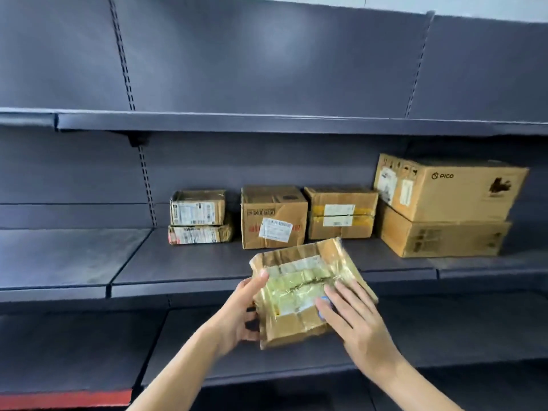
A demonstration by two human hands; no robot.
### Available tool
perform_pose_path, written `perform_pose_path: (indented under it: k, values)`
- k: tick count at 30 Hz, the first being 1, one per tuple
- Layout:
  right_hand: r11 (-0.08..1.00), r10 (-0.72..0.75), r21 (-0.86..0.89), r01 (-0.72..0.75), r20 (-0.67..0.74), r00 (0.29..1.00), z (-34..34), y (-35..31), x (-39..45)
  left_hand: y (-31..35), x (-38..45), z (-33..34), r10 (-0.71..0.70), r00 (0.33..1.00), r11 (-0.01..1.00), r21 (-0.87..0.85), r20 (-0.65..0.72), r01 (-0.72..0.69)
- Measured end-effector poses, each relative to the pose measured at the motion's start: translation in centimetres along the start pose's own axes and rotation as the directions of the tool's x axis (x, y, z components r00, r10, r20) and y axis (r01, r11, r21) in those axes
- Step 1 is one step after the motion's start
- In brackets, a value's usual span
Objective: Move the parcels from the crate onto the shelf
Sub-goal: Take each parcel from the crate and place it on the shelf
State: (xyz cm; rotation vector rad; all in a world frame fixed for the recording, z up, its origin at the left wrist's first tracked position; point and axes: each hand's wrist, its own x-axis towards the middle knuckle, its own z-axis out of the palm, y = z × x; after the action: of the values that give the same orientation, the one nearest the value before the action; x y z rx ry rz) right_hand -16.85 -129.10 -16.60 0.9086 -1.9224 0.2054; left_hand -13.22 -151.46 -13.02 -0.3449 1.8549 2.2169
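1. While it is held in the air just in front of the middle shelf (192, 268), the taped parcel (305, 280) is tilted, with its far edge over the shelf's front lip.
2. Its left edge is gripped by the left hand (240, 310) — thumb laid on top, fingers curled beneath.
3. The right hand (355, 318) is laid flat on the parcel's top, fingers nearly straight, nothing clasped.
4. Behind, two small stacked boxes (197, 216), two medium boxes (272, 218) and two large stacked boxes (447, 191) are ranged along the shelf — all apart from the parcel.

Bare left hand (237, 312), bare right hand (358, 321), unsleeved forearms (184, 369), slim fingers (336, 296)
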Motion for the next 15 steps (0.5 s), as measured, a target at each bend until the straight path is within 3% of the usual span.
perform_pose_path:
  k: [7, 10, 12, 13, 15]
  values:
    - [0.998, -0.066, 0.002, 0.066, 0.079, 0.995, 1.4, -1.2, 0.8, -0.9, 0.2, -1.8, 0.012, 0.995, 0.999, 0.035, -0.102, -0.008]
    - [0.990, -0.107, 0.107, 0.090, 0.161, 0.981, 1.6, -1.2, 1.8, -1.0, 0.0, -3.7, 0.034, 0.989, 0.999, 0.036, -0.143, -0.029]
    - [0.974, -0.011, 0.217, -0.062, 0.320, 0.947, 1.6, -0.8, 2.6, -0.9, -0.3, -5.4, 0.055, 0.986, 0.997, 0.063, -0.160, -0.045]
    - [0.941, 0.095, 0.259, -0.220, 0.420, 0.903, 1.5, -0.6, 2.9, -1.0, -0.4, -6.3, 0.063, 0.983, 0.996, 0.067, -0.170, -0.052]
    - [0.745, 0.298, 0.323, -0.584, 0.622, 0.724, 1.4, -0.3, 3.7, -1.1, -0.7, -8.1, 0.074, 0.979, 0.996, 0.064, -0.192, -0.063]
